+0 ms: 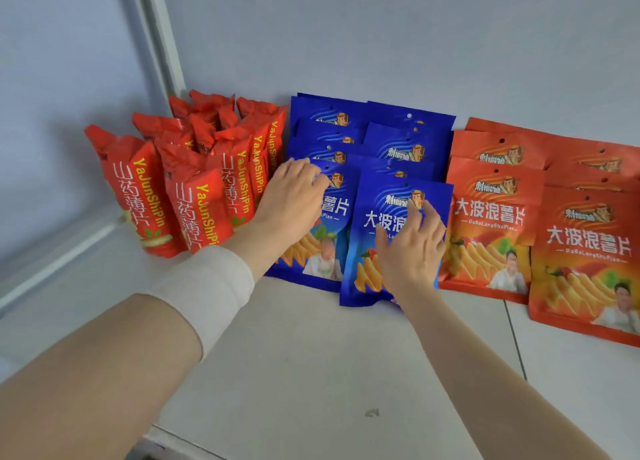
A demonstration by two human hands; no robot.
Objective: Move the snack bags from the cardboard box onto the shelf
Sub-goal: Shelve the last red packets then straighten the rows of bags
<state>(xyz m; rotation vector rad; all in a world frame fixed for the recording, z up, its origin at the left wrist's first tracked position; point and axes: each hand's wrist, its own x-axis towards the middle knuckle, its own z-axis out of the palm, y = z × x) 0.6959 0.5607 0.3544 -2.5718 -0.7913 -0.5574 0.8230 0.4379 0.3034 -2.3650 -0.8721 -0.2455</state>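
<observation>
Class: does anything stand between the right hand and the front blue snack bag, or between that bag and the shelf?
Nothing visible does. The right hand touches the front blue bag, which stands on the shelf against the blue bags behind it.

1 wide off-white fabric band round left forearm just above wrist; soft, faintly creased.

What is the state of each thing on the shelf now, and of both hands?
Red bags, standing, packed together at the left.
Blue bags, two rows, leaning back.
Orange bags, two rows, leaning back.
Left hand, fingers bent on the left front blue bag; grip unclear.
Right hand, fingers spread, touching the right front blue bag.
</observation>
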